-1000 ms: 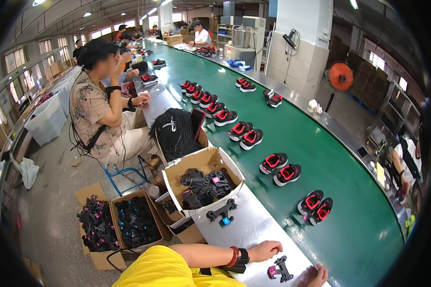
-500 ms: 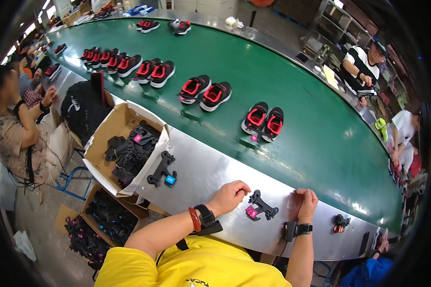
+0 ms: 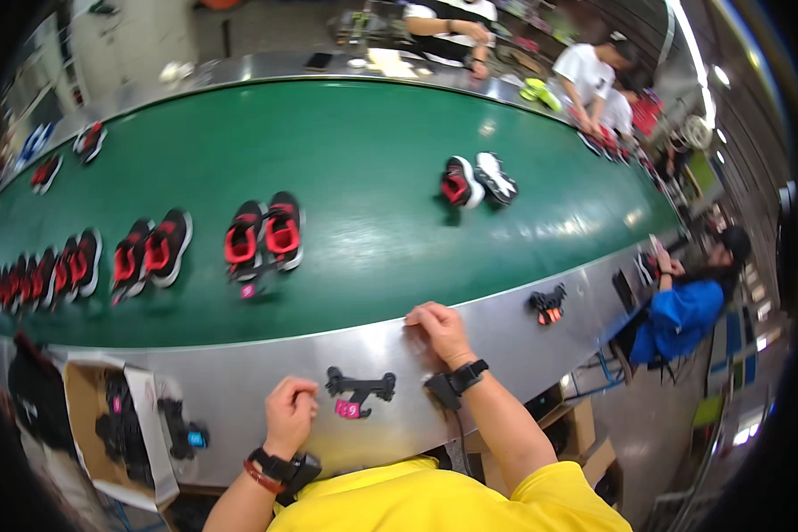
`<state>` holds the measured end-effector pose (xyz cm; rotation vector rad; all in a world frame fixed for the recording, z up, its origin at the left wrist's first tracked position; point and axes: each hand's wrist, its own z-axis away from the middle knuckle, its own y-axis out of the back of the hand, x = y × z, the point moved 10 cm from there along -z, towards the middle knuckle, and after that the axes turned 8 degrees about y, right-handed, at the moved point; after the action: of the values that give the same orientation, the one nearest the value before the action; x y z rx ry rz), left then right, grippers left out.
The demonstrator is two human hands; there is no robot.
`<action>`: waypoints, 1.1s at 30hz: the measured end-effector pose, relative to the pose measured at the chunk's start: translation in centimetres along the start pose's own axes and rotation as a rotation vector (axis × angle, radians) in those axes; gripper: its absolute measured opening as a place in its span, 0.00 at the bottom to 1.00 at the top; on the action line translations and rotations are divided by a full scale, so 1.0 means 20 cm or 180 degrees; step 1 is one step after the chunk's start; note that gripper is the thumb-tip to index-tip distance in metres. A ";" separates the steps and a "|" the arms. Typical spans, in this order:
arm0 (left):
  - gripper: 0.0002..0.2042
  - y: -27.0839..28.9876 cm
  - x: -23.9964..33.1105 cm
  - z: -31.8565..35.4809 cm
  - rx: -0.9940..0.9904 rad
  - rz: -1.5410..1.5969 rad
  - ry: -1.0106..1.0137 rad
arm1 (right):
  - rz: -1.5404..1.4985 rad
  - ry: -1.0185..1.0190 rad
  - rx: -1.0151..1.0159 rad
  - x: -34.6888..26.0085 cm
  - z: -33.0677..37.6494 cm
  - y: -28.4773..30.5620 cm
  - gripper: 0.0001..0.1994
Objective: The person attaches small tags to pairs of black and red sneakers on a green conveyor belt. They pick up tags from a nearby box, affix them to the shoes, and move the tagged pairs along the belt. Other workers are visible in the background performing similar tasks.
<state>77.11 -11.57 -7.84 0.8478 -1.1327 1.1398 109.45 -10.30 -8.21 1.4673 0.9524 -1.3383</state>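
Note:
My left hand (image 3: 290,417) is at the metal ledge, its fingers curled in with nothing visible in them. To its right lies a black plastic bracket-like piece (image 3: 361,387) with a pink tag, not touched by either hand. My right hand (image 3: 441,333) is by the ledge's far edge beside the green belt, fingers bent together and no object showing. Each wrist wears a black strap with a small box. Beyond, a black and red pair of shoes (image 3: 264,232) stands on the belt near a pink tag.
An open carton (image 3: 157,430) of black pieces stands left, beside a blue-tagged piece (image 3: 182,430). An orange-tagged piece (image 3: 548,304) lies right. More shoes line the green belt (image 3: 355,142); one (image 3: 496,177) shows its white sole. A co-worker in blue (image 3: 683,310) sits at right.
The view has swung right, so the ledge and shoes appear farther left. A further pair of shoes now shows on the belt's far right part. My hands remain curled either side of the pink-tagged piece.

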 end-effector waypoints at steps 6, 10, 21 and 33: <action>0.08 -0.03 -0.03 -0.01 -0.0095 -0.0318 0.0030 | 0.0034 -0.0265 0.0072 -0.01 -0.03 0.05 0.09; 0.08 -0.02 -0.03 -0.02 -0.0005 -0.0344 0.0055 | 0.0237 0.0683 0.0965 -0.12 -0.32 0.39 0.08; 0.09 -0.10 0.08 0.02 0.0102 -0.0858 -0.0043 | 0.2647 0.0206 0.2315 -0.09 -1.08 1.30 0.24; 0.08 -0.18 0.13 0.01 0.0082 -0.1240 -0.0125 | 0.3254 -0.0122 0.0886 -0.01 -1.35 1.28 0.31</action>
<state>80.57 -12.03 -5.11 1.0612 -0.9338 0.8183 141.68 7.96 -4.87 1.7528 -0.0868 -0.7215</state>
